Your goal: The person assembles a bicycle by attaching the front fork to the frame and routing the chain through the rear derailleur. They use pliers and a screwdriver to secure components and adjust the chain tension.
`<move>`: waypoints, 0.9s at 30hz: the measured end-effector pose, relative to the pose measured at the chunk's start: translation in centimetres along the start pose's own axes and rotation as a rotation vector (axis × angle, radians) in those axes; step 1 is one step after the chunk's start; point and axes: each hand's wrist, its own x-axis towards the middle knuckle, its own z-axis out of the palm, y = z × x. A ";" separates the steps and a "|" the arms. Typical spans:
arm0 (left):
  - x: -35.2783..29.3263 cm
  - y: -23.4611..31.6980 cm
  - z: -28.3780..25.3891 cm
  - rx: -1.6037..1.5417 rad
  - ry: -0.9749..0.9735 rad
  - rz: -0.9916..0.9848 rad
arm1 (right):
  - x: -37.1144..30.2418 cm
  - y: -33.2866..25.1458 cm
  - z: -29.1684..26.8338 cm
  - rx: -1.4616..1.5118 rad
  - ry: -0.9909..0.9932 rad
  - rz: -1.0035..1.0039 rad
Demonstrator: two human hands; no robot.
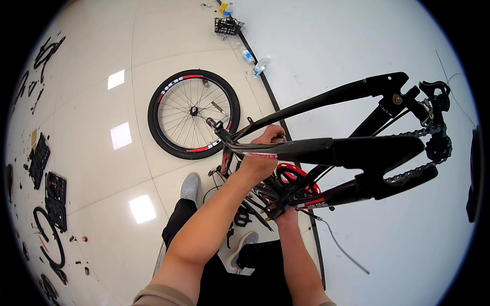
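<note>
A black bicycle frame [306, 150] with red and white markings stretches in front of me to the right. My left hand [269, 133] reaches behind one of its tubes; the fingers are curled beside a small dark part that I cannot make out. Lower down, my right hand [287, 217] grips the frame near the crank, its fingertips hidden under the tubes. A red chainring [315, 187] sits just beyond that hand. From the frame's right end hang a chain [408, 175] and a derailleur [439, 145]. A loose cable [343, 249] trails to the right of my right hand.
A wheel with a black tyre [154, 122] lies on the tiled floor ahead, left of the frame. Farther off are a black basket [227, 26] and plastic bottles [260, 66]. Open tool cases [55, 201], a black curved part [62, 250] and small pieces lie at the left.
</note>
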 end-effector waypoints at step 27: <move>1.3 3.4 0.7 -0.803 -0.169 -0.266 | -0.1 0.3 -0.6 0.011 -0.120 -0.029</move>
